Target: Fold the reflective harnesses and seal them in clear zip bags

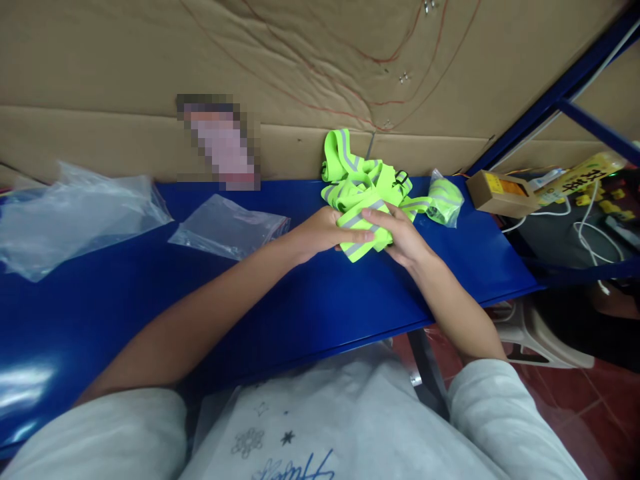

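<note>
Both my hands grip a folded neon-yellow reflective strap point(354, 251) with grey stripes, held above the blue table. My left hand point(325, 233) closes on its left side with the thumb laid across the front. From the other side my right hand point(403, 233) wraps round it, its thumb also on the front. Just behind lies a loose pile of the same reflective webbing point(345, 150) with black buckles. To its right sits a clear bag point(447, 200) with a bundle of the same yellow-green material inside. My fingers behind the strap are hidden.
Clear plastic bags lie on the blue table point(300, 307): a spread stack point(80, 217) at far left and a smaller bag point(227, 227) nearer. A cardboard box point(503, 193) stands right, beside a yellow wrapped roll point(583, 177) and white cables. Cardboard point(280, 60) lines the back.
</note>
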Demonstrator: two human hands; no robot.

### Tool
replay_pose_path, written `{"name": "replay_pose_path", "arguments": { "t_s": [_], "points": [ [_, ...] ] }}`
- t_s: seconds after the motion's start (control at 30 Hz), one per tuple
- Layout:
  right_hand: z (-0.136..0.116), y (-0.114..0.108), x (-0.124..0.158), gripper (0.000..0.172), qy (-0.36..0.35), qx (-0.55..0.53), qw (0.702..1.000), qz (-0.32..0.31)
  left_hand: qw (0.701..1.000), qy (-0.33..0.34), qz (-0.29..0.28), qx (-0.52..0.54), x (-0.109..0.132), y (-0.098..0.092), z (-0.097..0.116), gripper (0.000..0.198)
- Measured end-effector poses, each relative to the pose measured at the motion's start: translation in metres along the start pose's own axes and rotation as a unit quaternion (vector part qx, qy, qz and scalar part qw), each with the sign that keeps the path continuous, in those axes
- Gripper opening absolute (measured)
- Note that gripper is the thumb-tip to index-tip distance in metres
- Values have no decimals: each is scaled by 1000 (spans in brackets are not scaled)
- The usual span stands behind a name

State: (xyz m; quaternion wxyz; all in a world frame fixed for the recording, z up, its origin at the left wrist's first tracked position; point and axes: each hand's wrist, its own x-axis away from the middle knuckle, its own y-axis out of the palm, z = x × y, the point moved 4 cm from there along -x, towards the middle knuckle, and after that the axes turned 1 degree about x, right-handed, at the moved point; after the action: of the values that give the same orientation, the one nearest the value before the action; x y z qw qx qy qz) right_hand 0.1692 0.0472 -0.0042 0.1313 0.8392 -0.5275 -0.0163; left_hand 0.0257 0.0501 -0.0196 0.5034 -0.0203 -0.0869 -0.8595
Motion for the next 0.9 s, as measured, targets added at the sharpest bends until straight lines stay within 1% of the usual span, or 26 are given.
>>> {"name": "replay_pose_path", "arguments": {
  "t_s": [0.07, 0.13, 0.23, 0.3, 0.33, 0.37, 0.4, 0.5, 0.53, 0.57, 0.6, 0.63, 0.67, 0.73, 0.77, 0.8, 0.83, 0.9],
  "points": [
    [0, 6, 0, 60, 22, -13, 999, -19, 998, -16, 32, -47, 0, -2, 0, 41],
    [1, 7, 0, 61, 22, -1, 1000, -16, 995, -35, 45, -81, 0, -4, -2, 44],
    [5, 3, -3, 56, 3, 22, 1000, 8, 989, -63, 30, -131, 0, -5, -4, 53],
    [10, 0, -5, 52, -3, 14, 1000, 14, 980, -94, 15, -177, 0, -6, -8, 62],
    [12, -2, -6, 51, -8, 3, 1000, 12, 975, -100, 13, -196, -1, -7, -10, 66],
    [13, -2, -7, 50, -13, -9, 1000, 7, 975, -89, 11, -204, -3, -7, -11, 67],
    [14, -3, -8, 51, -19, -18, 1000, 0, 979, -59, 9, -196, -5, -7, -11, 66],
    [14, -5, -9, 62, -24, -19, 999, -21, 991, 85, -6, -106, -10, -6, -9, 60],
    [13, -6, -9, 66, -18, -12, 999, -28, 990, 117, -9, -84, -11, -6, -9, 61],
    [13, -7, -9, 68, -13, -1, 999, -31, 988, 131, -4, -82, -12, -7, -9, 60],
    [12, -9, -9, 68, -14, 13, 999, -27, 986, 130, 14, -100, -12, -9, -9, 58],
    [11, -11, -10, 66, -23, 29, 999, -14, 983, 120, 47, -132, -11, -12, -9, 55],
    [10, -12, -10, 64, -41, 48, 998, 5, 975, 109, 94, -170, -9, -15, -7, 54],
    [11, -14, -12, 61, -77, 75, 993, 42, 946, 93, 190, -248, -2, -20, -1, 52],
    [13, -13, -12, 62, -82, 76, 992, 52, 929, 90, 222, -280, 1, -21, 3, 51],
    [17, -12, -13, 63, -75, 69, 993, 55, 917, 88, 236, -308, 4, -20, 6, 48],
    [22, -10, -14, 63, -59, 54, 995, 51, 911, 88, 232, -330, 5, -18, 8, 46],
    [30, -5, -15, 62, -32, 22, 998, 44, 909, 91, 199, -355, 7, -16, 11, 41]
  ]
}}
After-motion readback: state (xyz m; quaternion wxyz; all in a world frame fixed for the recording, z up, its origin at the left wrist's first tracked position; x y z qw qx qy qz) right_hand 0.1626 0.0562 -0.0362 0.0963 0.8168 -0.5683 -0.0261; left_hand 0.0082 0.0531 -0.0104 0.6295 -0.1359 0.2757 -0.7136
